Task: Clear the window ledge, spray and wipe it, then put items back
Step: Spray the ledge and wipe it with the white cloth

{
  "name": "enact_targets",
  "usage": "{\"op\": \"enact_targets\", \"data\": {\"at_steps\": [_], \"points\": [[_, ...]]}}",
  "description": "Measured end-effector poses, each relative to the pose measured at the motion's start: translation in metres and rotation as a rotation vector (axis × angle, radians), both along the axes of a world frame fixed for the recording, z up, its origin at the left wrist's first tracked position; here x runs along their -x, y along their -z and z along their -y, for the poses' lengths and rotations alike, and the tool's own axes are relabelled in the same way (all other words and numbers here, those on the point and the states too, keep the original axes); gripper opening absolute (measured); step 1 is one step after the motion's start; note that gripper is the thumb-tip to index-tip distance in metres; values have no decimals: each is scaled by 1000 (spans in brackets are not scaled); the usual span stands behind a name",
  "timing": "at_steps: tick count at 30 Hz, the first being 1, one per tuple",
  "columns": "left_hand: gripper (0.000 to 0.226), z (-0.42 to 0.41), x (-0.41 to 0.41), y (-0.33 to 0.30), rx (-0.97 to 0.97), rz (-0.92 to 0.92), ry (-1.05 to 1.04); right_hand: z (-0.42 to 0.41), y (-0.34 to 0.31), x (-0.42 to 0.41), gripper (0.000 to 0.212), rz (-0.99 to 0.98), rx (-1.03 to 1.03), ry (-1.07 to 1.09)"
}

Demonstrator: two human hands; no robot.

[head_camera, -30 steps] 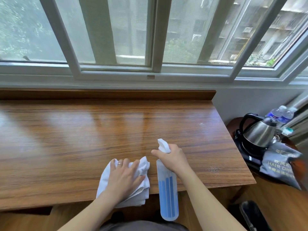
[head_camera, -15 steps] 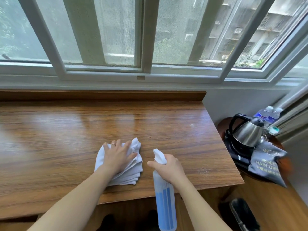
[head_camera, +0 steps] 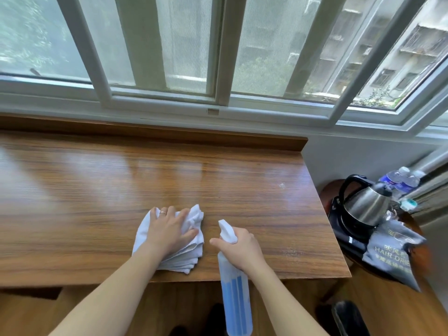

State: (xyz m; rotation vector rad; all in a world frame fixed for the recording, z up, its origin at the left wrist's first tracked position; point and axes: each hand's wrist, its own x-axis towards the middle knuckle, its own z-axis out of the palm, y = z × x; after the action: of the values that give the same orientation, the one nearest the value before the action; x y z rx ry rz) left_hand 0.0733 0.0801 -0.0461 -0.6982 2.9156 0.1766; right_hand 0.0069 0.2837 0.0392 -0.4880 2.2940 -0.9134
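Observation:
The wooden window ledge [head_camera: 97, 190] spans the view below the white window frame. My left hand [head_camera: 169, 230] lies flat, fingers spread, pressing a crumpled white cloth [head_camera: 191, 220] onto the ledge near its front edge. To the right, my right hand [head_camera: 240, 248] grips a translucent blue spray bottle [head_camera: 236, 299] by its neck. The white nozzle points away from me and the bottle's body hangs past the front edge.
On a small round table [head_camera: 326, 190] at the right stand a steel kettle [head_camera: 366, 207] on its black base, water bottles [head_camera: 400, 179] and a grey hair-dryer bag [head_camera: 392, 253]. A few white specks [head_camera: 282, 185] lie on the ledge's right part. Grey wall sits beside the ledge's right end.
My left hand has pushed the cloth away from the front edge, further onto the ledge. The right hand with the bottle has stayed near the front edge.

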Motion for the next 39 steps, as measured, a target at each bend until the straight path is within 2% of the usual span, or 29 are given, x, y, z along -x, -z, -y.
{"op": "enact_targets", "data": {"at_steps": [6, 16, 27, 32, 39], "points": [[63, -8, -20, -4, -15, -5, 23, -8, -5, -22, 31, 13, 37, 63], [68, -13, -40, 4, -14, -64, 24, -23, 7, -52, 36, 2, -49, 111], [59, -17, -38, 6, 44, -85, 20, -26, 10, -40, 33, -17, -40, 131], [51, -27, -35, 10, 80, -109, 13, -25, 10, -29, 32, 31, -23, 125], [49, -72, -23, 13, 122, -164, 127, -25, 8, -8, 31, 20, 51, 157]]}}
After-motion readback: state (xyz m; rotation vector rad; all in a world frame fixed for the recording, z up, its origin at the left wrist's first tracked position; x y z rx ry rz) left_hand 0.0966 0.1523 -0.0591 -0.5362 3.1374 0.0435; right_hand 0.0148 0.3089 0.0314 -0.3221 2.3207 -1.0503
